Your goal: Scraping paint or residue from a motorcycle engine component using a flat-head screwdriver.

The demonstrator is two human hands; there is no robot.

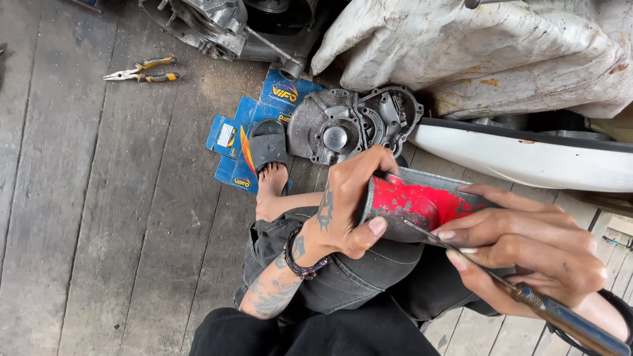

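The light is soft daylight, even and quite bright, without hard shadows on the wooden floor [99,217]. The white panel [527,158] on the upper right has a mild glare. The picture is mostly sharp; only the screwdriver handle [573,326] near the lower edge looks a little blurred. The floor planks bend slightly at the edges.

Views: 1, worn on the person's head.
Direction: looks steeply down and a little forward, over the person's own lap to the plank floor [99,231].
Nearness: close; the left hand [343,211] and right hand [527,254] fill the lower right, near the lens.
Far edge: the top of the frame reaches the pliers [142,71], the engine cover [353,125] and the white panel [527,158].
Shared part: none, only 1 view.
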